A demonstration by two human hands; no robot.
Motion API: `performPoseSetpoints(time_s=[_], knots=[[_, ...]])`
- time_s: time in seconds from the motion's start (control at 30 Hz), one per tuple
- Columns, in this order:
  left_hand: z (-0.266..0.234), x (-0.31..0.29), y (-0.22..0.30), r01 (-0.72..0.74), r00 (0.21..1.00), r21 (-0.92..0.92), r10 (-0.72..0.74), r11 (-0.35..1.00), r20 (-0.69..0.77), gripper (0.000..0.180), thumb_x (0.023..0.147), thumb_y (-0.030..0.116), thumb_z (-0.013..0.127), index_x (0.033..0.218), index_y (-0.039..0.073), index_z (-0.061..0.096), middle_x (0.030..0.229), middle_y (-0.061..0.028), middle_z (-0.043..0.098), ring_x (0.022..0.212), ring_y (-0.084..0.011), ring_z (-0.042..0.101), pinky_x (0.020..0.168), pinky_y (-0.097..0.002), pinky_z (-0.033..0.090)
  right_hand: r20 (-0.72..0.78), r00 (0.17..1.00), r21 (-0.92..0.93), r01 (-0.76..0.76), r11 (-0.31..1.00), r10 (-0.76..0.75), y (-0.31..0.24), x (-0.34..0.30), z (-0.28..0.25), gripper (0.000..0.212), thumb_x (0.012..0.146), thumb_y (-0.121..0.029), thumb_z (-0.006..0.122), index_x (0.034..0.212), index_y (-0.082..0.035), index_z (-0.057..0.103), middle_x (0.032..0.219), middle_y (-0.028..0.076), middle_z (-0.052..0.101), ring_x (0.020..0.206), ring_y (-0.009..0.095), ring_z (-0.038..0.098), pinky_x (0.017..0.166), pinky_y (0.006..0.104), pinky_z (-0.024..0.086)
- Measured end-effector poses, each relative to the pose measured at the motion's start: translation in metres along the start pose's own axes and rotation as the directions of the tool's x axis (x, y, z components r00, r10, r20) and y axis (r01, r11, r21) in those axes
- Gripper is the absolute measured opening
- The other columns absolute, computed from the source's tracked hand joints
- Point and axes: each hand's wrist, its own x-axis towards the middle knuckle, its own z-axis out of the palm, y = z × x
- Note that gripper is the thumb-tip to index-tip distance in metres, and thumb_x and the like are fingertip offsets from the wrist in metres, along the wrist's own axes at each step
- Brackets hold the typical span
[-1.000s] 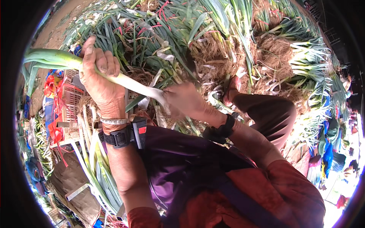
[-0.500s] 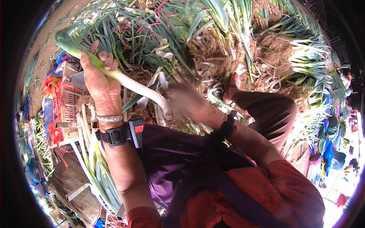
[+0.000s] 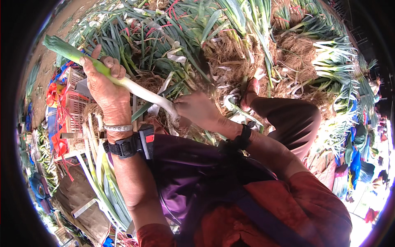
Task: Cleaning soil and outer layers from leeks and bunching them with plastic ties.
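Observation:
My left hand [image 3: 108, 92] is wrapped round a leek [image 3: 142, 91], gripping its pale green part. Its cut green top points to the far left, and the white shank slants down to the right. At the root end my right hand [image 3: 199, 109] is closed, with its fingertips pressed against the white stalk. The fingers' far side and part of the root tip are hidden.
Heaps of leeks with brown roots [image 3: 230, 53] spread ahead, and leek bundles [image 3: 335, 61] lie at the right. A plastic crate [image 3: 76, 105] with red ribbon stands left, beside peeled leeks [image 3: 101, 173]. My bent leg [image 3: 288, 119] extends right.
The leek and my left hand have shifted slightly to the left. My right hand has moved a little left at the root end and is less blurred; a pale strip beside it no longer shows.

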Motion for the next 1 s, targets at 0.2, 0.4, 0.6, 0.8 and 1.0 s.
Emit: performPoseSetpoints(time_s=[0.2,0.4,0.6,0.8,1.0], knots=[[-0.002,0.002,0.006,0.003,0.998,-0.041,-0.001,0.999,0.066,0.053,0.095,0.049,0.04,0.118,0.002,0.048,0.066,0.0005,0.042,0.05,-0.0077,0.031,0.043,-0.0216,0.026,0.006,0.988,0.164,0.15,0.975,-0.153,0.004,0.001,-0.002,0.016,0.093,-0.006,0.051,0.093,0.008,0.059,0.069,0.005,0.059,0.054,0.01,0.062,0.049,0.0243,0.053],[0.002,-0.003,0.008,-0.004,0.997,-0.042,0.007,0.999,0.072,0.053,0.096,0.048,0.038,0.118,0.001,0.048,0.066,0.0006,0.042,0.05,-0.0075,0.03,0.042,-0.0202,0.026,0.15,0.93,0.418,-0.368,0.83,0.337,-0.034,0.006,-0.019,0.025,0.088,-0.029,0.058,0.082,-0.005,0.06,0.069,0.008,0.055,0.077,0.02,0.061,0.065,0.0302,0.053],[-0.005,0.004,0.01,0.061,0.942,-0.298,0.043,0.953,0.332,0.058,0.094,0.049,0.044,0.119,-0.003,0.048,0.064,0.0007,0.038,0.044,-0.0061,0.029,0.036,-0.0186,0.027,0.144,0.963,0.459,-0.27,0.847,0.229,-0.007,0.0,-0.013,0.019,0.09,-0.022,0.058,0.081,-0.006,0.059,0.071,0.005,0.057,0.079,0.016,0.062,0.072,0.0292,0.053],[-0.013,0.009,0.013,0.194,0.856,-0.552,0.135,0.811,0.499,0.068,0.09,0.05,0.05,0.123,-0.008,0.045,0.062,0.0011,0.036,0.039,-0.0055,0.029,0.034,-0.0189,0.03,0.127,0.967,0.858,-0.218,0.464,0.221,0.011,-0.005,-0.006,0.018,0.088,-0.024,0.06,0.081,-0.007,0.06,0.075,0.001,0.059,0.084,0.014,0.06,0.077,0.0295,0.051],[-0.032,0.023,0.021,0.141,0.863,-0.56,0.175,0.817,0.473,0.071,0.088,0.052,0.051,0.12,-0.01,0.046,0.062,0.0015,0.035,0.04,-0.0053,0.032,0.035,-0.019,0.032,0.108,0.953,0.352,-0.303,0.886,0.283,-0.014,-0.031,-0.03,0.028,0.09,-0.022,0.06,0.11,-0.003,0.058,0.095,0.009,0.062,0.085,0.018,0.062,0.075,0.0332,0.052]])
